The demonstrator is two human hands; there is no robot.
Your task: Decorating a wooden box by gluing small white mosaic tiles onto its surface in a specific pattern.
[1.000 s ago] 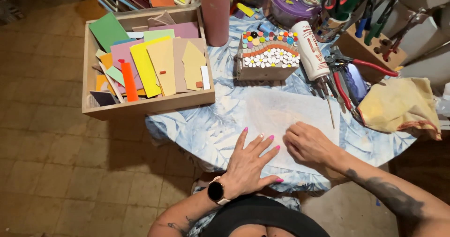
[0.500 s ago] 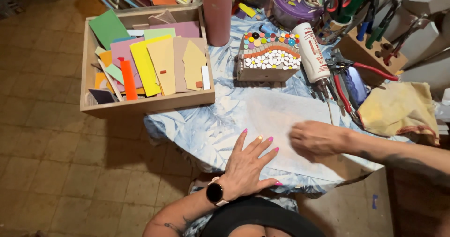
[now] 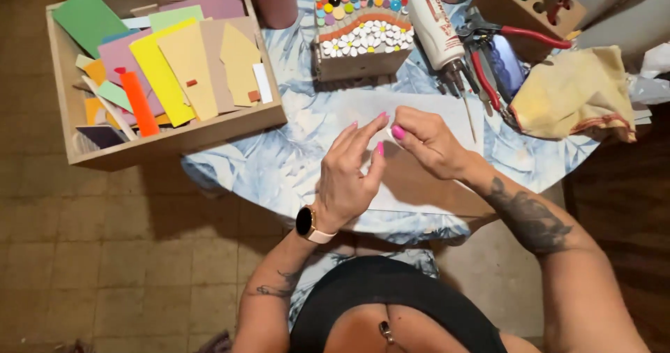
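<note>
My left hand (image 3: 352, 175) and my right hand (image 3: 429, 144) are lifted a little above the table and meet at the fingertips. The left hand's fingers are stretched out and apart, a dark watch on its wrist. The right hand's fingers are curled into a pinch against the left fingertips; a small white bit shows there, but I cannot tell if it is held. Under both hands lies a pale sheet (image 3: 426, 109) on the blue leaf-patterned tablecloth (image 3: 293, 158).
A wooden tray (image 3: 174, 140) of coloured card pieces sits at the left. Behind the hands stand a mosaic block (image 3: 359, 42), a glue tube (image 3: 433, 25), red-handled pliers (image 3: 488, 81), a yellow rag (image 3: 576, 95) and a wooden tool holder (image 3: 530, 4). Tiled floor lies below.
Both hands have lifted off the pale sheet, where they lay flat, and come together at the fingertips. The view has moved closer to the table.
</note>
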